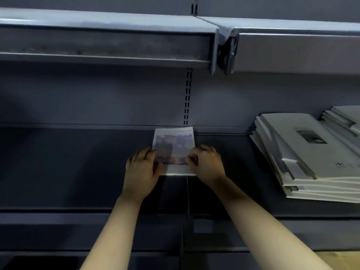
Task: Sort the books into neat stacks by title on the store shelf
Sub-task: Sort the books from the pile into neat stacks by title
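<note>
A small book with a blue patterned cover lies flat on the dark store shelf, at the seam between two shelf sections and close to the back wall. My left hand grips its left edge and my right hand grips its right edge, thumbs on the cover. The lower part of the cover is partly hidden by my fingers. To the right a messy stack of large grey-white books sits skewed on the same shelf.
Another pile of grey books lies behind the stack at the far right. An upper shelf overhangs above. A slotted upright runs down the back wall. The shelf's front rail crosses below my wrists.
</note>
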`<state>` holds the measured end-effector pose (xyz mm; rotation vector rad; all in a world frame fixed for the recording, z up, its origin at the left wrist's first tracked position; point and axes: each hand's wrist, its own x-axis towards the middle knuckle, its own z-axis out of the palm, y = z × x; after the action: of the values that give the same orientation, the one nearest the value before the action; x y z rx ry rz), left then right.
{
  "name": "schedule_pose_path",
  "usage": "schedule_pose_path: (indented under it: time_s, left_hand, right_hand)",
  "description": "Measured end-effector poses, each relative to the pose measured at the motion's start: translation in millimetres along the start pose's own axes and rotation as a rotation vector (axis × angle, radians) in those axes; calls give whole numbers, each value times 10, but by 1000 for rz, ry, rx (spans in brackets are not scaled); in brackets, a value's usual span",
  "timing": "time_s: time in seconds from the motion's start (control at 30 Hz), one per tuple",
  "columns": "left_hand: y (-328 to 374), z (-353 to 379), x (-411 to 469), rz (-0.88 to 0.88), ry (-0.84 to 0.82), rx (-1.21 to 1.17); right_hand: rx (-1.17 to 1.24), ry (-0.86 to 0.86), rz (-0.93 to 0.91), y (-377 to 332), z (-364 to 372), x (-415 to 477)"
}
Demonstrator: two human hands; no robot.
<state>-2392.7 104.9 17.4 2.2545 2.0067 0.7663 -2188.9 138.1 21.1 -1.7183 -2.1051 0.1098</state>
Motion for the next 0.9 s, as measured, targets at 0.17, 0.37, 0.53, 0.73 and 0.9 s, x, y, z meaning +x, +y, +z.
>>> schedule_pose_path:
  time_s: [0.17, 0.37, 0.53, 0.73, 0.9]
  left_hand:
    - [11, 20, -53, 9, 19, -9]
    - [187, -32, -10, 58, 11, -6]
    - [677, -17, 122, 182, 36, -58]
    - [1562, 106, 340, 289, 41, -55]
    - [2381, 242, 367, 328, 39, -88]
  right_hand:
    - [85, 1, -77, 110, 40, -126]
    - [186, 93, -85, 153, -218, -230]
    - [180, 299, -62, 407, -812, -239]
    - [127, 463, 75, 1106, -1561, -369]
    - [-79, 329, 203, 1908, -1953, -558]
